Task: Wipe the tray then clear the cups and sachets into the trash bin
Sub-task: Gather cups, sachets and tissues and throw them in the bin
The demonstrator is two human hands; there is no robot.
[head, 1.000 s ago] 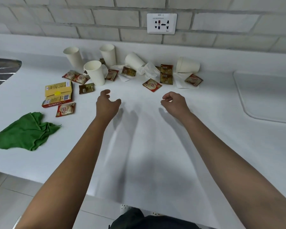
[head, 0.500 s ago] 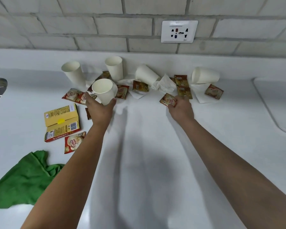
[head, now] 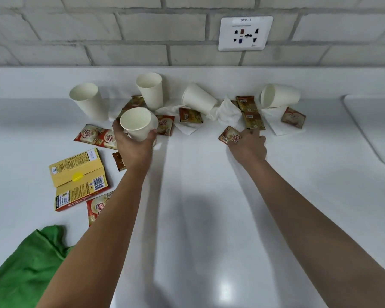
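the cup (head: 136, 123) in my left grip (head: 133, 146) is plain white, like the four other cups (head: 150, 91) and the glossy white tabletop (head: 209, 196). the sachet (head: 231, 134) under my right grip (head: 249, 146) is red and cream with brown lettering. the box (head: 78, 177) is yellow with a red edge, the cloth (head: 29, 270) bright green, the wall (head: 98, 30) pale grey brick.
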